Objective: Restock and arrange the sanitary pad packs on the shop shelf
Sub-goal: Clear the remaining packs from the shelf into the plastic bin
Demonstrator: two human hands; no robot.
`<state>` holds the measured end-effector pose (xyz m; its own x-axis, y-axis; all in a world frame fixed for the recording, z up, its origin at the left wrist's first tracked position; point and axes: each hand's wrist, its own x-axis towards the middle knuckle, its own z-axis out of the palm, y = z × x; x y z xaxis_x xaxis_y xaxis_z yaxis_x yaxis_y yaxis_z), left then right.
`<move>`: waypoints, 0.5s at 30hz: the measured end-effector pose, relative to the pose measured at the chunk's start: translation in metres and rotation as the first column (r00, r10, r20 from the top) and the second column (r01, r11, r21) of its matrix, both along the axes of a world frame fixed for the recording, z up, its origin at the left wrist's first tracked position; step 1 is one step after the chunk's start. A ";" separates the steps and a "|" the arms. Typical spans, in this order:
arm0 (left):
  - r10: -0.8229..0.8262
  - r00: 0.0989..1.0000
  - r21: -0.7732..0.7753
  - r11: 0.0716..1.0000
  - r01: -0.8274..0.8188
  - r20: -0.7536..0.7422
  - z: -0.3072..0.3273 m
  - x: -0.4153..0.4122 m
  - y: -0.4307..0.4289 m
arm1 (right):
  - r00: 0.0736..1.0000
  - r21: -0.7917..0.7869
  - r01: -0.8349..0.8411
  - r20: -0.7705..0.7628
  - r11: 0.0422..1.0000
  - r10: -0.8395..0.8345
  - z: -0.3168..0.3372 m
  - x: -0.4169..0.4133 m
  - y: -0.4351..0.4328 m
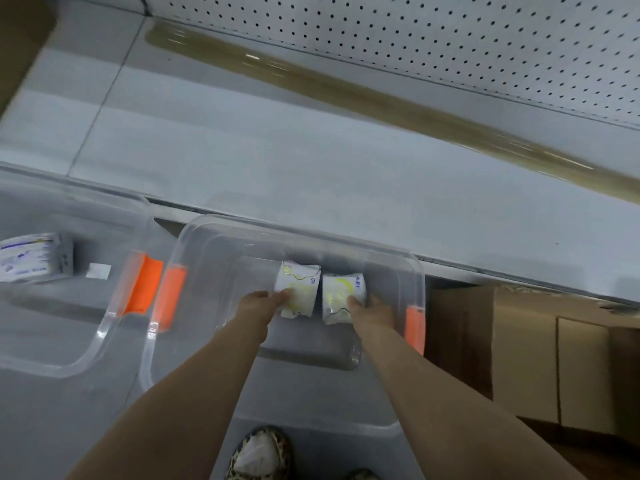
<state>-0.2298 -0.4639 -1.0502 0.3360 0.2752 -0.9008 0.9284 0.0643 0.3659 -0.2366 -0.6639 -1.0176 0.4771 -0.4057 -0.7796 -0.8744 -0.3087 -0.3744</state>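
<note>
Two white sanitary pad packs with yellow-green print lie side by side inside a clear plastic bin (242,233) on the floor. My left hand (259,304) grips the left pack (298,284) at its near end. My right hand (372,311) grips the right pack (341,296) at its near right corner. Both arms reach down into the bin. The grey shop shelf (311,161) runs bare beyond the bin, backed by a white pegboard wall (450,39).
A second clear bin (104,327) stands to the left and holds a white-and-purple pack (34,258) and a small white slip. Both bins have orange latches (143,289). Cardboard boxes (540,355) stand at the right under the shelf edge. My patterned shoe (259,455) shows at the bottom.
</note>
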 end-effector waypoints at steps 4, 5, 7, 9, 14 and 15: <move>-0.105 0.994 0.039 0.994 0.105 0.002 0.072 0.001 0.002 | 0.995 -0.011 -0.093 0.032 0.996 0.094 0.070 -0.001 0.008; -0.125 0.992 0.049 0.991 0.124 0.014 0.095 0.001 0.002 | 0.993 -0.004 -0.112 0.034 0.994 0.112 0.092 -0.001 0.012; -0.164 0.985 0.066 0.985 0.161 0.052 0.145 0.001 0.003 | 0.985 -0.005 -0.168 0.044 0.986 0.168 0.141 0.000 0.020; -0.251 0.963 0.120 0.964 0.239 0.101 0.200 0.003 0.005 | 0.967 -0.024 -0.246 0.070 0.969 0.247 0.196 0.003 0.027; -0.524 0.829 0.332 0.831 0.447 0.195 0.361 0.026 0.015 | 0.855 -0.194 -0.456 0.173 0.868 0.488 0.359 0.024 0.037; -0.571 0.793 0.382 0.795 0.470 0.213 0.394 0.031 0.017 | 0.829 -0.221 -0.487 0.186 0.845 0.527 0.392 0.029 0.037</move>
